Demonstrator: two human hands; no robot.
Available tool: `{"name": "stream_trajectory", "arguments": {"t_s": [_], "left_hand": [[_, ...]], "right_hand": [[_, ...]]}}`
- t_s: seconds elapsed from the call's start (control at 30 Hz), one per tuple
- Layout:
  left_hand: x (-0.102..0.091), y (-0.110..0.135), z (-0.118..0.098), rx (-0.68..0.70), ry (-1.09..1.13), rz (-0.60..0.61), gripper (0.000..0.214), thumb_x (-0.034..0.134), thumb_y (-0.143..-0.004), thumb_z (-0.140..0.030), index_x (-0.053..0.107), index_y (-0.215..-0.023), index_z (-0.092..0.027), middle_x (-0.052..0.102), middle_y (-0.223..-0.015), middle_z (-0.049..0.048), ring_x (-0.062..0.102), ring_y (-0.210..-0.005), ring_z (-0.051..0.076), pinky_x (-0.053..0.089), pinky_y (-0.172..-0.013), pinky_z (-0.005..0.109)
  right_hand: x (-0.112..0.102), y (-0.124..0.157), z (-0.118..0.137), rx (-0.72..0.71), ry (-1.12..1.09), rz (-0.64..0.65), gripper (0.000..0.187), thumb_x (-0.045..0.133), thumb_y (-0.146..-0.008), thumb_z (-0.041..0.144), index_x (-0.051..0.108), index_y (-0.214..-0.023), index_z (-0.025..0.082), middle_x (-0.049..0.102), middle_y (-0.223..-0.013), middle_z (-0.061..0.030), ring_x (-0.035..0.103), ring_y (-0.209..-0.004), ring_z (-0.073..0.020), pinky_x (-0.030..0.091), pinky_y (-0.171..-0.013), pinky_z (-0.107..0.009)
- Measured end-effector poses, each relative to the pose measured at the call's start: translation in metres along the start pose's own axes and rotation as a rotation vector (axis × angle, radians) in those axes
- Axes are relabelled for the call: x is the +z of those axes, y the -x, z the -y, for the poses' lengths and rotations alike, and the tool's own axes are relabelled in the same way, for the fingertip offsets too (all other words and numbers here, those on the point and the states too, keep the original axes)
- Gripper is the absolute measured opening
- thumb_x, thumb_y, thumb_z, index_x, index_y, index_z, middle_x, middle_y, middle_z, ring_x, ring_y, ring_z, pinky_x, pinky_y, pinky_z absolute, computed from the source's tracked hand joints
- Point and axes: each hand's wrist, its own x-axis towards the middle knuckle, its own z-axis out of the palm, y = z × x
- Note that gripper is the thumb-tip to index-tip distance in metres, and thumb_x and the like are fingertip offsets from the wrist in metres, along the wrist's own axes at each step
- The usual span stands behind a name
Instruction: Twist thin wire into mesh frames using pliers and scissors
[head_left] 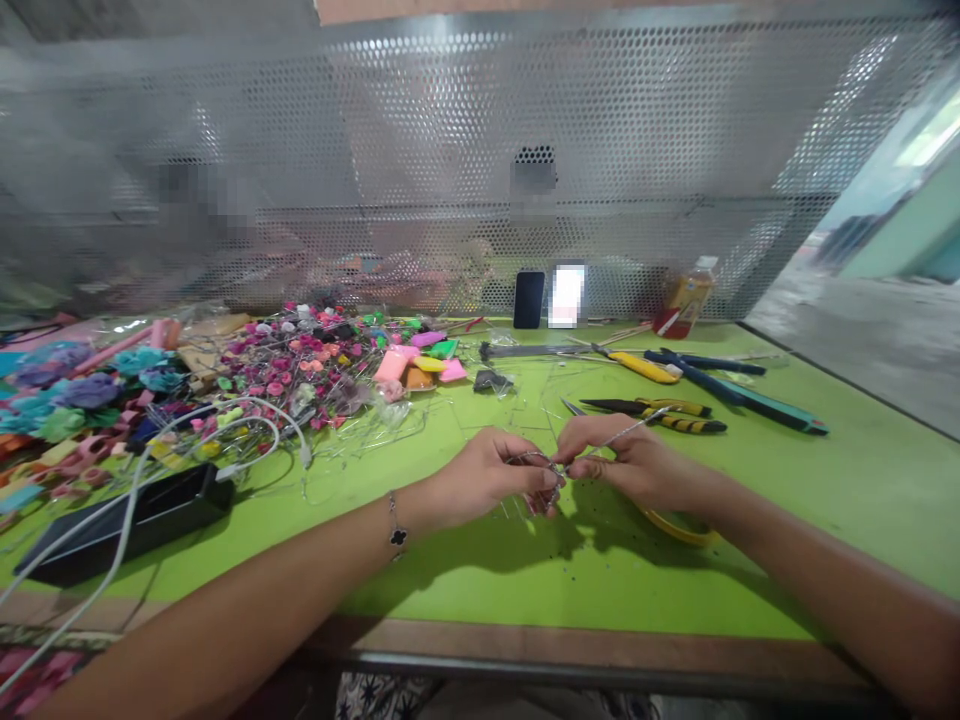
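My left hand (487,480) and my right hand (637,462) meet above the green table (847,480), both pinched on a thin metal wire (619,436). The wire loops between my fingertips and one end sticks out up and to the right. My left wrist wears a bracelet with a dark clover charm (397,535). A yellow handle (679,528) lies under my right wrist, mostly hidden.
A heap of small coloured beads and flowers (300,365) covers the left of the table. A black box (127,520) with a white cable (127,500) sits near left. Pliers (660,412) and other tools (705,370) lie behind my hands. A phone (529,298) and bottle (686,298) lean on the perforated metal screen (465,150).
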Motion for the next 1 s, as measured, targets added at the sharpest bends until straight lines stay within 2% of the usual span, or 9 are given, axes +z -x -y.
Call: {"name": "stream_trajectory", "arguments": {"t_s": [0.13, 0.23, 0.37, 0.43, 0.53, 0.7, 1.0], "left_hand": [[-0.001, 0.001, -0.003, -0.007, -0.091, 0.000, 0.033, 0.086, -0.075, -0.046, 0.077, -0.073, -0.014, 0.074, -0.069, 0.0060, 0.064, -0.061, 0.014, 0.049, -0.063, 0.027], [-0.001, 0.000, -0.003, 0.016, -0.118, -0.038, 0.030, 0.084, -0.076, -0.043, 0.076, -0.072, -0.015, 0.074, -0.068, 0.0055, 0.062, -0.060, 0.014, 0.045, -0.061, 0.026], [0.002, -0.001, -0.003, 0.004, 0.003, -0.047, 0.027, 0.085, -0.070, -0.041, 0.075, -0.070, -0.016, 0.071, -0.063, 0.0042, 0.062, -0.058, 0.015, 0.048, -0.063, 0.028], [0.003, -0.001, -0.003, -0.009, 0.035, -0.038, 0.025, 0.085, -0.069, -0.039, 0.075, -0.069, -0.016, 0.071, -0.062, 0.0042, 0.063, -0.059, 0.015, 0.049, -0.064, 0.028], [0.003, -0.002, -0.002, 0.000, 0.034, -0.033, 0.024, 0.085, -0.069, -0.038, 0.077, -0.068, -0.016, 0.072, -0.063, 0.0049, 0.064, -0.059, 0.016, 0.050, -0.066, 0.029], [0.002, -0.001, -0.002, 0.054, 0.022, -0.066, 0.023, 0.085, -0.070, -0.038, 0.078, -0.068, -0.016, 0.073, -0.064, 0.0057, 0.063, -0.061, 0.016, 0.048, -0.066, 0.028], [0.005, 0.000, -0.002, 0.086, -0.053, -0.145, 0.022, 0.082, -0.072, -0.035, 0.075, -0.062, -0.016, 0.072, -0.065, 0.0057, 0.062, -0.064, 0.017, 0.046, -0.068, 0.029]], "right_hand": [[0.001, 0.000, -0.002, 0.048, -0.065, 0.008, 0.025, 0.067, -0.101, 0.043, 0.080, -0.093, 0.023, 0.078, -0.083, -0.0038, 0.071, -0.076, -0.0194, 0.057, -0.072, -0.034], [-0.002, -0.002, -0.001, 0.092, -0.116, -0.008, 0.024, 0.075, -0.095, 0.046, 0.082, -0.096, 0.023, 0.080, -0.087, -0.0049, 0.072, -0.078, -0.0206, 0.058, -0.074, -0.035], [-0.006, -0.003, 0.003, 0.163, -0.229, 0.025, 0.022, 0.081, -0.090, 0.044, 0.082, -0.099, 0.024, 0.082, -0.094, -0.0060, 0.076, -0.085, -0.0227, 0.061, -0.079, -0.036], [-0.005, -0.004, 0.006, 0.212, -0.256, 0.050, 0.019, 0.079, -0.091, 0.042, 0.081, -0.098, 0.024, 0.082, -0.091, -0.0058, 0.076, -0.080, -0.0225, 0.061, -0.072, -0.034], [-0.003, -0.005, 0.013, 0.206, -0.134, 0.036, 0.011, 0.073, -0.094, 0.033, 0.079, -0.093, 0.024, 0.080, -0.081, -0.0037, 0.071, -0.070, -0.0192, 0.054, -0.061, -0.030], [0.003, -0.006, 0.026, 0.118, 0.094, -0.073, 0.010, 0.067, -0.092, 0.021, 0.074, -0.085, 0.022, 0.074, -0.073, -0.0004, 0.064, -0.063, -0.0146, 0.047, -0.059, -0.026], [0.011, -0.006, 0.015, 0.151, 0.062, -0.127, 0.013, 0.060, -0.085, 0.012, 0.068, -0.082, 0.022, 0.070, -0.071, -0.0001, 0.062, -0.063, -0.0158, 0.047, -0.058, -0.026]]}}
